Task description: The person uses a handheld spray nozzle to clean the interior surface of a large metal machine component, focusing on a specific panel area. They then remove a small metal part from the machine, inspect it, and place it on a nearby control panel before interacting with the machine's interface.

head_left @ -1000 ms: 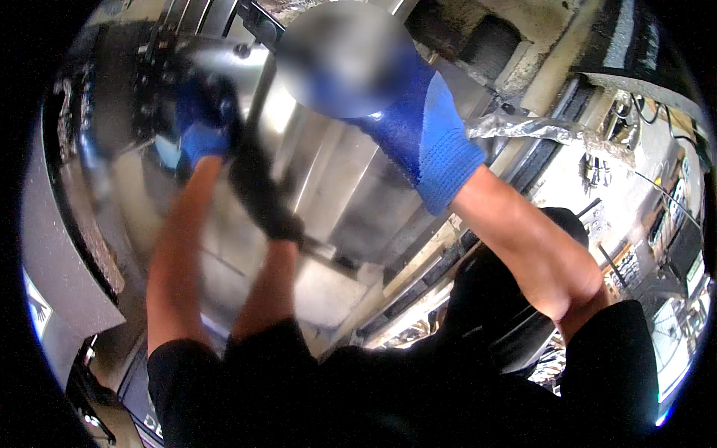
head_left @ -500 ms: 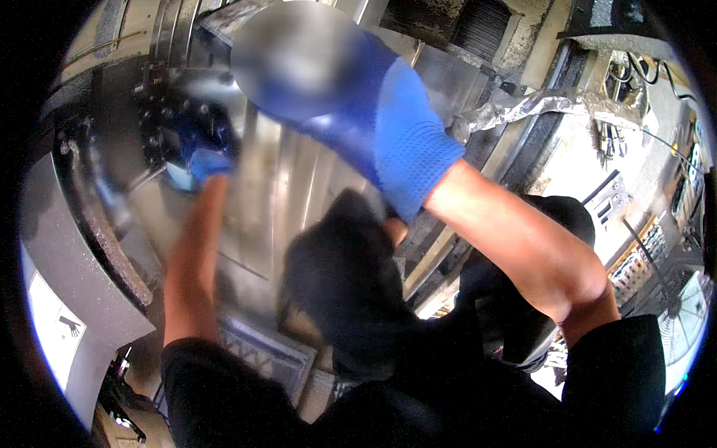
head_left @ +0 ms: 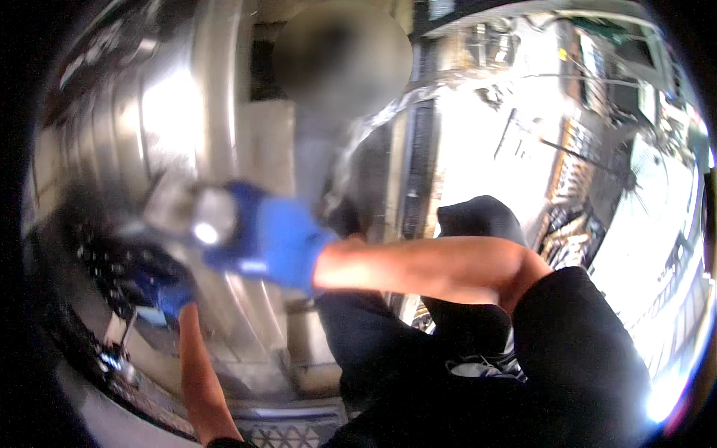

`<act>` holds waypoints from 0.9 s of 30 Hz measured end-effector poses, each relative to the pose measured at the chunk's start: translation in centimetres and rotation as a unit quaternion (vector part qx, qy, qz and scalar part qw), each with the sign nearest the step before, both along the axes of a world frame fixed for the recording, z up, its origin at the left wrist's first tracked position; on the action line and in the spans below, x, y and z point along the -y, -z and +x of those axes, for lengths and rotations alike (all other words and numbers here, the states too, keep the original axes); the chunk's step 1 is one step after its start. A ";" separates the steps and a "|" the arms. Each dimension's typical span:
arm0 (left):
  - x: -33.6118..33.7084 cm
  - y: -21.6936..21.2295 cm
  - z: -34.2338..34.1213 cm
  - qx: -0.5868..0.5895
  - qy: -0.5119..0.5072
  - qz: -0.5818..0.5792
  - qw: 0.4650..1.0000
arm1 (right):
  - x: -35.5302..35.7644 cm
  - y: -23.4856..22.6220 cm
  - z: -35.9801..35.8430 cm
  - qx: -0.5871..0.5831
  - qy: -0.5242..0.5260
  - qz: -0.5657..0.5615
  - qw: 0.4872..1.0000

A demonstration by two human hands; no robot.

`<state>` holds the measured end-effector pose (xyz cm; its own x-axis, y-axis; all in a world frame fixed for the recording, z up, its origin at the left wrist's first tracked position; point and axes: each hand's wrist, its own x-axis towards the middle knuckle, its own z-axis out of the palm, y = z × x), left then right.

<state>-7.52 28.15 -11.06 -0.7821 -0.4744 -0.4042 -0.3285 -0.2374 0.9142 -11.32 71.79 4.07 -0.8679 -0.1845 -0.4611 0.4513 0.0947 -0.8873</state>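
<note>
My right hand (head_left: pixel 261 235), in a blue knit-cuffed glove, reaches left across my body. It is closed on a silvery metal piece with a rounded end (head_left: pixel 215 215), too smeared by motion to name. Below and left of it, my left hand (head_left: pixel 168 291), also in a blue glove, rests against a dark machine part with several round knobs or holes (head_left: pixel 97 257). The left fingers blend into that dark part and are blurred. A small pale blue patch (head_left: pixel 151 316) shows beside the left glove.
Shiny metal panels (head_left: pixel 216 97) line the machine interior on the left. A foil-wrapped hose (head_left: pixel 381 119) runs along the middle toward the right. At the bottom lies a grate with a crisscross pattern (head_left: pixel 287 433). A fan (head_left: pixel 635 175) stands at the far right.
My view has swung to the right. My right hand has come down from the top toward the left hand, and the metal piece now shows in it. The left hand stays at the dark part.
</note>
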 end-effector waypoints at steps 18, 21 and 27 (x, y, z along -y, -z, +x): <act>-10.5 -8.6 -0.6 0.402 0.300 -0.703 0.504 | -9.3 -7.8 3.6 -0.055 -0.047 -0.030 0.997; -10.9 -7.8 -1.0 0.375 0.291 -0.768 0.430 | -14.1 -4.6 4.4 -0.101 -0.059 -0.087 0.989; -15.0 -12.6 2.2 0.360 0.375 -0.844 0.131 | -25.1 -4.1 8.1 -0.139 -0.103 -0.137 0.975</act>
<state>-5.28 43.16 1.56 -0.9118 -0.2624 -0.3158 0.1744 0.4487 -0.8765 -3.25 96.90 8.14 -0.8840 -0.4514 -0.1215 0.1853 -0.0996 -0.9776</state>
